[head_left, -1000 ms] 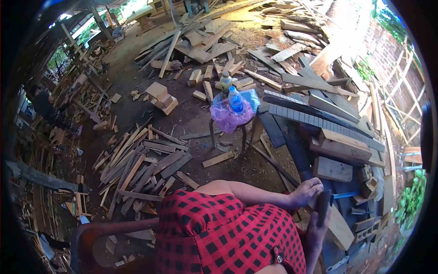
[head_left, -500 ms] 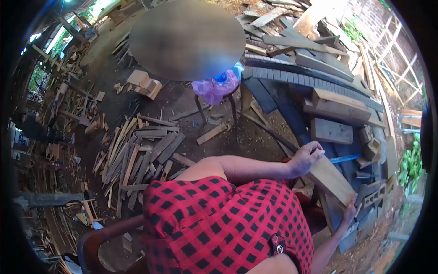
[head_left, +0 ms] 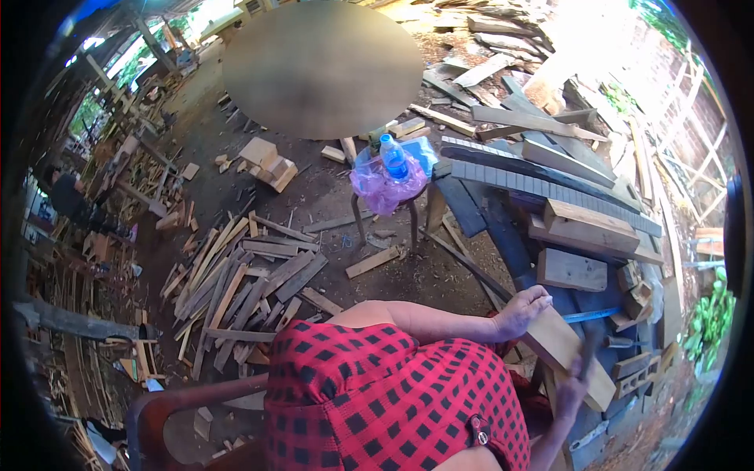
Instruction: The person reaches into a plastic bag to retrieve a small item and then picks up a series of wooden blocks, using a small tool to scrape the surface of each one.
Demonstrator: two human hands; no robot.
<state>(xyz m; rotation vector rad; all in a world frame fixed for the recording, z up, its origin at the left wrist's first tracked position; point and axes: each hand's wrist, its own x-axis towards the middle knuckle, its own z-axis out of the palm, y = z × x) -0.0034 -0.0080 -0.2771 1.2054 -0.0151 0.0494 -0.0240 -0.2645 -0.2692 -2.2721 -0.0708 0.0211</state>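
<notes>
wooden block [head_left: 552, 337], left fingers [head_left: 537, 294] at end, right fingers [head_left: 578, 376] holding tool [head_left: 589, 351]

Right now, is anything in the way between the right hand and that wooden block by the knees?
Only the dark tool in the right hand: it shows over the lower part of the wooden block. Nothing else visible stands between them; the left hand is at the upper end.

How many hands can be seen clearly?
2: left hand at the plank's upper end; right hand holding a dark tool over its lower part. Any hands of the distant person are too small to tell.
</notes>
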